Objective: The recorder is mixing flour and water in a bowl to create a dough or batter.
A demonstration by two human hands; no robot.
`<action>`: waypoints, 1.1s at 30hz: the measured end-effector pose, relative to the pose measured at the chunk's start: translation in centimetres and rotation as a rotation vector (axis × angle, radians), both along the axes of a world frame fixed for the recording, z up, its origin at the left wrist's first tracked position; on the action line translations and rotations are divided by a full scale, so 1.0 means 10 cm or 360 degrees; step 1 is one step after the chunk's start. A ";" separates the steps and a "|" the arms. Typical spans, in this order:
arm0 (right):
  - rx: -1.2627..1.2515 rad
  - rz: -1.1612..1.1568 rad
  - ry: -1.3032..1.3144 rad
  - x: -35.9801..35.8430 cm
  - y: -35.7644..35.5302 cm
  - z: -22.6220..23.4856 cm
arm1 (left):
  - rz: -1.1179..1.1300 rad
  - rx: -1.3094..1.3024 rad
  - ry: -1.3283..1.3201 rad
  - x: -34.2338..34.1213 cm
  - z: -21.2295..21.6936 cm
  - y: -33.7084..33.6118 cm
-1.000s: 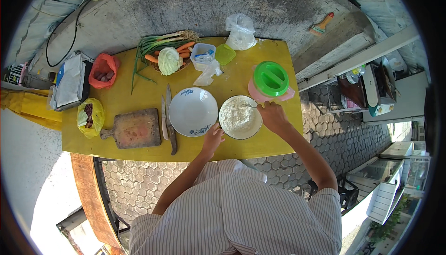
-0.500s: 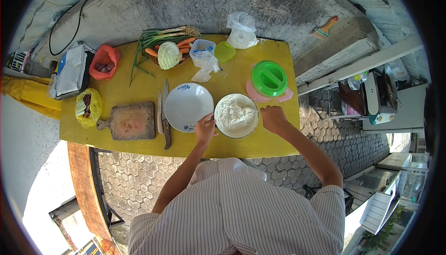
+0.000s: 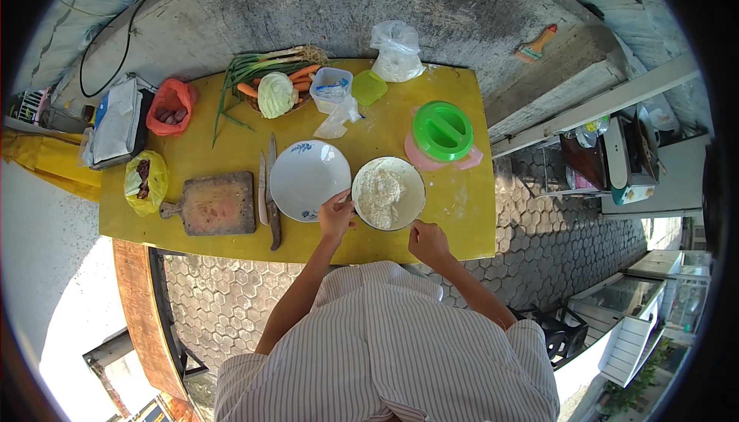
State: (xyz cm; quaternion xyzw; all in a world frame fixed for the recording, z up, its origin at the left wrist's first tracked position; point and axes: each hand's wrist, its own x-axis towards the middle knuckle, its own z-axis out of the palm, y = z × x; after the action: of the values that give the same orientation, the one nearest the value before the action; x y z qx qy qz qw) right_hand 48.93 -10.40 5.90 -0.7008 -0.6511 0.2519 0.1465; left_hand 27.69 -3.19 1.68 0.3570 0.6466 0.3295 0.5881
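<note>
A round white enamel-like bowl (image 3: 419,182) with a dark rim stands near the table's front edge, holding white flour (image 3: 380,195). My left hand (image 3: 336,214) grips its left rim, fingers closed. On the front right side, my right hand (image 3: 429,242) is closed on what looks like a thin spoon, mostly hidden, its end reaching into the flour. Just left of the flour bowl is a wide white bowl with blue flowers (image 3: 309,177), with nothing in it. A pink pitcher with a green lid (image 3: 443,131) stands behind and right of my right hand.
Two knives (image 3: 273,191) and a wooden cutting board (image 3: 219,203) lie on the yellow table (image 3: 323,251) at left. Behind are a cabbage (image 3: 276,95), carrots, spring onions, a plastic tub (image 3: 332,87), its green lid (image 3: 369,88) and a clear bag (image 3: 397,51). Red (image 3: 171,105) and yellow bags (image 3: 146,182) stand farther left.
My right hand has moved left and toward me, from the bowl's right side to its front right. The flour is shifted and lower on the right. My left hand stays at the rim.
</note>
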 end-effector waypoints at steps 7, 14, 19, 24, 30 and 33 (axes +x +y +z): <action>0.0320 -0.0170 -0.0037 -0.13 0.28 -0.11 | -0.0018 0.0065 0.0000 -0.01 -0.01 -0.01; 0.0217 0.0040 -0.0136 -0.17 0.13 -0.27 | -0.0055 0.0039 0.0043 0.01 0.07 0.01; 0.0193 0.0320 -0.0215 0.04 -0.06 -0.25 | -0.0038 0.0044 0.0041 -0.01 0.06 0.00; 0.0222 0.0076 -0.0289 0.25 0.12 -0.24 | -0.0124 0.0011 0.0108 -0.01 0.13 0.04; -0.0560 -0.0310 0.0970 -0.16 0.17 -0.39 | -0.0721 0.0931 0.1166 0.06 0.33 0.07; -0.1076 -0.0495 0.1990 -0.34 0.23 0.14 | -0.0951 0.1361 0.1204 0.16 0.38 0.00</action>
State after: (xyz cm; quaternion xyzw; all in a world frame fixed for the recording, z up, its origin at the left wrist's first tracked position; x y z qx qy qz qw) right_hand 45.56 -8.13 7.26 -0.5172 -0.2252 0.7689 0.3008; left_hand 29.27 -3.15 5.47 0.8161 0.4935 0.2315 0.1918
